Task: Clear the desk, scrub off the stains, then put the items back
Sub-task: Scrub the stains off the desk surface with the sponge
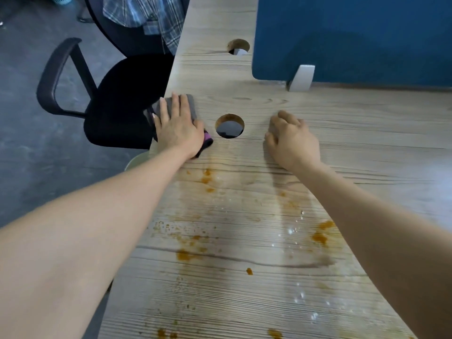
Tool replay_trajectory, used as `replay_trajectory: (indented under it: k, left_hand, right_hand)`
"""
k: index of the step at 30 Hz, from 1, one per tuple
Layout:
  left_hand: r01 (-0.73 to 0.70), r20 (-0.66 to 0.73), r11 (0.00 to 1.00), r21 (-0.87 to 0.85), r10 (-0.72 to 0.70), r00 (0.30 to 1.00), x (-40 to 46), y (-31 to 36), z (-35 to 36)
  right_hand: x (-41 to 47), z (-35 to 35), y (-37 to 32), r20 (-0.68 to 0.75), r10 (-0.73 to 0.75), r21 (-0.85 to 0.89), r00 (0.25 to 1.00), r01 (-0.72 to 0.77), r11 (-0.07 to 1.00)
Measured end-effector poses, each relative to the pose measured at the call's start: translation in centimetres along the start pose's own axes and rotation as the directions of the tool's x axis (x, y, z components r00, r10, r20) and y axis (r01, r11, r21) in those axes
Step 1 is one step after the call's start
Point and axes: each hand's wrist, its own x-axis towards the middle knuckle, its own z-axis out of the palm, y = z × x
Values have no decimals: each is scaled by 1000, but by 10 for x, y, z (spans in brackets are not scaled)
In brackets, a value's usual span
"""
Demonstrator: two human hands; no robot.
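The wooden desk (342, 133) carries orange stains (320, 237) and wet streaks across its near half. My left hand (178, 129) lies flat with straight fingers on a grey cloth with a pink edge (189, 104), pressing it onto the desk near the left edge. My right hand (292, 140) rests on the bare desktop to the right of a round cable hole (230, 126), fingers loosely bent, holding nothing. More orange spots (186, 255) lie closer to me, between my forearms.
A blue partition (354, 37) on a grey bracket (302, 78) stands at the back right. A second cable hole (238, 46) is farther back. A black office chair (117, 104) with a plaid shirt (151, 18) stands left of the desk. A pale round rim (137, 159) shows below the edge.
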Motion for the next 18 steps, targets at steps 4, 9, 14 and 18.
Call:
replay_trajectory:
  k: [4, 9, 14, 18]
  left_hand:
    - [-95, -2, 995, 7, 95, 995, -13, 7, 7]
    - [-257, 17, 965, -58, 258, 966, -31, 24, 10]
    - [-145, 37, 988, -50, 147, 988, 13, 33, 3]
    - [-286, 31, 952, -113, 291, 956, -9, 54, 6]
  right_hand:
    - [-1, -1, 2, 3, -7, 14, 1000, 7, 1000]
    - [0, -4, 3, 54, -17, 26, 998, 16, 1000]
    - [1, -6, 3, 75, -8, 58, 997, 4, 998]
    - [2, -4, 5, 57, -9, 72, 998, 5, 997]
